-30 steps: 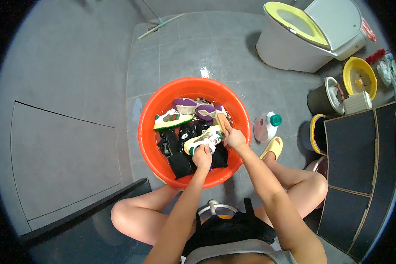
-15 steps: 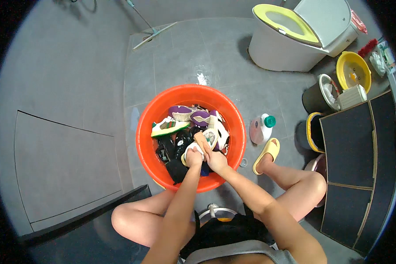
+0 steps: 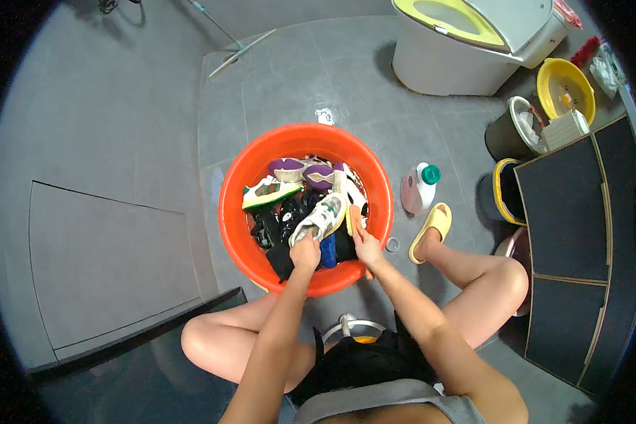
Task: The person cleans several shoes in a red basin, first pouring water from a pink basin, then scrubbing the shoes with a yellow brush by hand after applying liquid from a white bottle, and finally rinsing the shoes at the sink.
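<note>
A white sneaker with grey-green marks points away from me over the basin, its heel end gripped in my left hand. My right hand is closed around a scrubbing brush with an orange-tan back, its bristle side close to the sneaker's right edge. Both hands are over the near half of an orange-red basin. Inside it lie a white shoe with a green sole edge, purple-soled shoes, and several black items. A blue piece shows just right of my left hand.
Right of the basin stands a bottle with a green cap, near my foot in a yellow slipper. Beyond are bins, a yellow basin, a dark cabinet and a toilet. A squeegee leans at the back left.
The brush has moved off the sneaker's near end to its right side, with my right hand shifting right. The sneaker's upper now shows more. The whole view has tilted slightly.
</note>
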Available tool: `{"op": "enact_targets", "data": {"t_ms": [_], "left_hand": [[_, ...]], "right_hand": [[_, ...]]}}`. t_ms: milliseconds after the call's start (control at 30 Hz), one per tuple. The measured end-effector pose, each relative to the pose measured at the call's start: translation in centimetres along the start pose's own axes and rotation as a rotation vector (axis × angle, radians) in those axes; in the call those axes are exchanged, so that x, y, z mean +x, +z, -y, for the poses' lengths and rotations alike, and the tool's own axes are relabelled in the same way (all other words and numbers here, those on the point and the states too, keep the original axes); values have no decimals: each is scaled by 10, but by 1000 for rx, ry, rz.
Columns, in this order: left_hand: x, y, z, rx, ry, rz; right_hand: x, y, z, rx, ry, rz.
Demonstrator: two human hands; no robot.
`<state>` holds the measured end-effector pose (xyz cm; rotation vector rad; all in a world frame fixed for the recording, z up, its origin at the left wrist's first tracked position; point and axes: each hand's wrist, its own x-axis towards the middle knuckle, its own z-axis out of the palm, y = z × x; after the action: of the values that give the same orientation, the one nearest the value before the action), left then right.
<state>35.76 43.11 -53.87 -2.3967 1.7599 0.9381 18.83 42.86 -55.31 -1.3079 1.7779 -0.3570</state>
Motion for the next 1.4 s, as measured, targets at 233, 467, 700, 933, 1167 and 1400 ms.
{"op": "enact_targets", "data": {"t_ms": [233,467,700,933,1167,1400], "left_hand": [[24,28,30,-688,-156,-32],[11,-4,38,-1510,-361,215],[63,-17,35,-1339,-591,40],[36,-11,-7,-304,-204,-57],[51,-21,-1,-1033,-265,128],[12,-15,-12,-1594,19,377]], "right_hand": [[-32,25,30,-177,-296,-88],[39,-14,32,-161,-153,-183],[47,10,9,12,-145,-197],[54,10,-7,-205,-72,-97],[41,-4,-19,72,-15,77],[-32,-29,-3,656,-8,-123]]}}
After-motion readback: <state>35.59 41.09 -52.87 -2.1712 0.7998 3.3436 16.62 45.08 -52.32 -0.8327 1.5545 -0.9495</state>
